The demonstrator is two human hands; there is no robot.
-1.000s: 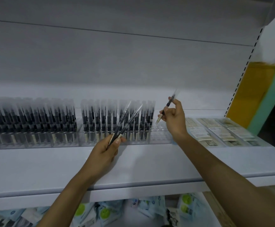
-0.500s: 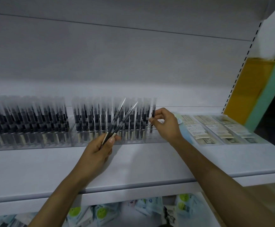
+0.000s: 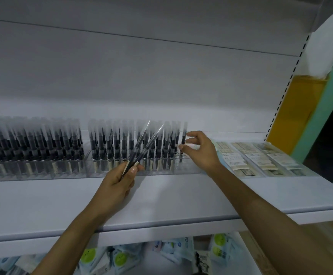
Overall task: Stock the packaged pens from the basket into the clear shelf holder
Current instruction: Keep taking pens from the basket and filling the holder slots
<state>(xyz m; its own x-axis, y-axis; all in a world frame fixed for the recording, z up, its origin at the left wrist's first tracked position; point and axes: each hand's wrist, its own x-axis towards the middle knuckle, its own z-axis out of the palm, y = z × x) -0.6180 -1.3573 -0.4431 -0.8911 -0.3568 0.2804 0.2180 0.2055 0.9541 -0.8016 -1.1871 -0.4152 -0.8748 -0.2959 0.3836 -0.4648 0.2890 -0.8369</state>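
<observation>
On the white shelf (image 3: 181, 197) the clear holder (image 3: 191, 168) stands along the far side. Its rows are almost full, and only the right end shows free slots.

Your right hand (image 3: 201, 149) has changed the most. One second ago it held a pen tilted in the air above that right end, and half a second ago it was pushing it down. Now the new pen (image 3: 184, 139) stands alone at the right edge of the filled rows. Your fingers have opened and lie relaxed just beside it. Whether the thumb tip touches the sleeve, I cannot tell. I judge this pen as stocked, so the right hand is free for the next one.

Your left hand (image 3: 120, 181) has stayed as it was. It grips the lower ends of two packaged pens (image 3: 141, 147), on the near side of the holder.

The new pen has its long axis vertical, with the clear sleeve top upward, like its neighbours. The two in your left hand spread like a fan, leaning up and to the far right, so each must be turned upright before it enters a slot. The basket is not in view.
</observation>
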